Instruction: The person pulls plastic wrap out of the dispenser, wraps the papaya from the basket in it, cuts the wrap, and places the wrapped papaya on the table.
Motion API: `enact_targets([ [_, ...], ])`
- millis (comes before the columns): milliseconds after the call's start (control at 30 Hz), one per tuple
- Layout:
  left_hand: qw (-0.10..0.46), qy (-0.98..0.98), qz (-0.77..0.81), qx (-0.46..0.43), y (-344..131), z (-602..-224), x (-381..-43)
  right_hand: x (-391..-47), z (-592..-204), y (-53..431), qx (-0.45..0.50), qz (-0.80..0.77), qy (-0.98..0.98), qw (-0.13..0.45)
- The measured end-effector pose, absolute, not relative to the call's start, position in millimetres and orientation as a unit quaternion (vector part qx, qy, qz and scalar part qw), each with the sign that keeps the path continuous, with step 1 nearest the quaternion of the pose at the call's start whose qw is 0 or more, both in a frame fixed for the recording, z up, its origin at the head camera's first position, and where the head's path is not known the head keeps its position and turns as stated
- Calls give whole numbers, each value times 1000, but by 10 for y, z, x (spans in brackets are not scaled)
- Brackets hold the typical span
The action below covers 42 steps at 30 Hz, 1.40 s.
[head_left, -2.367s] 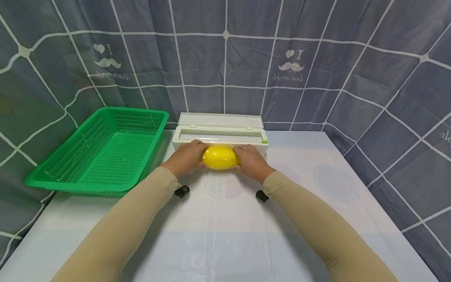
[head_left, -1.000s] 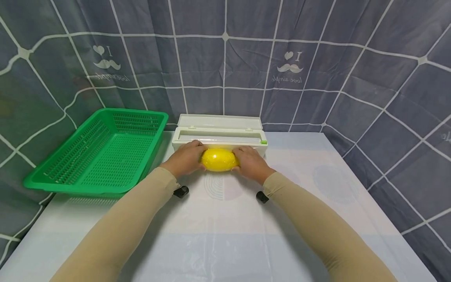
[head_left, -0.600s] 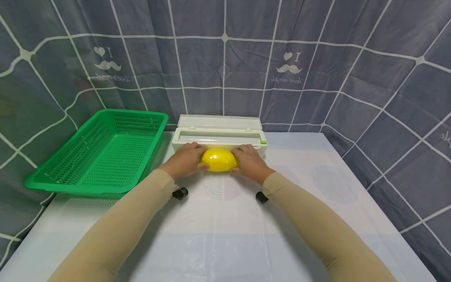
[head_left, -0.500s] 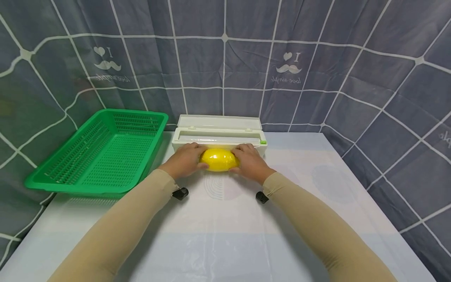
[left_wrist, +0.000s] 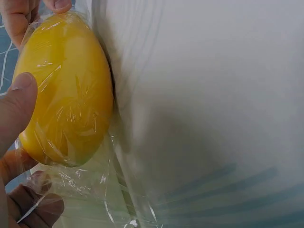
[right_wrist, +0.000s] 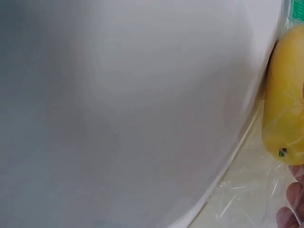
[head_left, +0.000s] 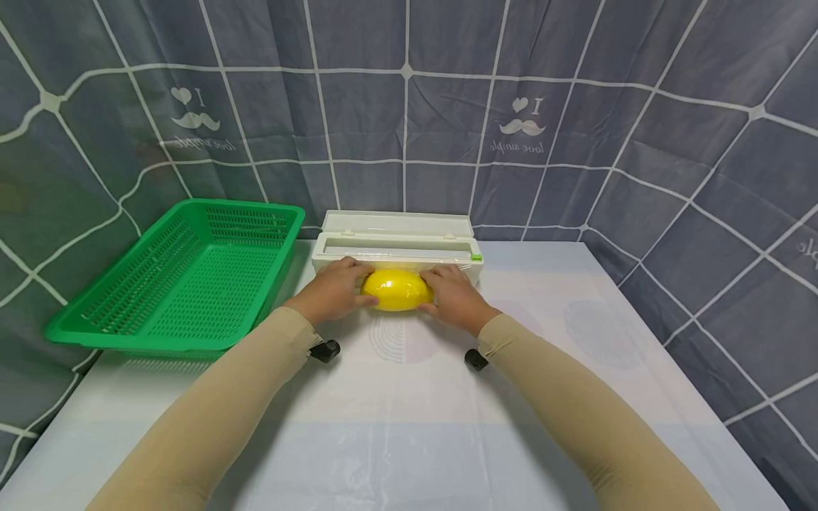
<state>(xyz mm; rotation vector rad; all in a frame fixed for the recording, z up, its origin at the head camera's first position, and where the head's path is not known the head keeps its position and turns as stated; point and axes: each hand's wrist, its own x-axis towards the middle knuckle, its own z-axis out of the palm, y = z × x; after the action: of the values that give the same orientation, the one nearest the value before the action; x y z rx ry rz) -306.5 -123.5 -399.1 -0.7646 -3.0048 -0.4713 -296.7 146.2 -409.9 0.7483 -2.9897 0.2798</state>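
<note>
A yellow oval melon (head_left: 397, 289), wrapped in clear cling film, lies between my two hands in front of a white cling film dispenser (head_left: 396, 248). My left hand (head_left: 334, 289) holds its left end. In the left wrist view its thumb (left_wrist: 23, 97) presses the melon's side, with fingers bent near loose film (left_wrist: 80, 185). My right hand (head_left: 454, 292) holds the right end, its fingertips (right_wrist: 295, 192) showing below the melon's stem end in the right wrist view. A wrinkled sheet of film runs from the melon toward the dispenser, partly hidden by melon and hands.
A green perforated basket (head_left: 192, 298) stands at the left of the table (head_left: 409, 454). The dispenser's lid (head_left: 397, 223) is raised at the back, and a green slider (head_left: 476, 257) sits at its right end. A grey checked curtain (head_left: 358, 106) surrounds the table.
Both hands stay at the melon's ends. The left hand has shifted slightly left, and its thumb has come round the melon's near side. Melon, dispenser and basket stand nearly where they were.
</note>
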Motion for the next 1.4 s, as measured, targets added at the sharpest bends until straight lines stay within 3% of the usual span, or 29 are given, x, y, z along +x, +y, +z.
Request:
enact_targets([
  [1400,18,-951,-173,-254,-1350,-4017,-3075,-2956,-4091,1507,260,89,-961,33],
])
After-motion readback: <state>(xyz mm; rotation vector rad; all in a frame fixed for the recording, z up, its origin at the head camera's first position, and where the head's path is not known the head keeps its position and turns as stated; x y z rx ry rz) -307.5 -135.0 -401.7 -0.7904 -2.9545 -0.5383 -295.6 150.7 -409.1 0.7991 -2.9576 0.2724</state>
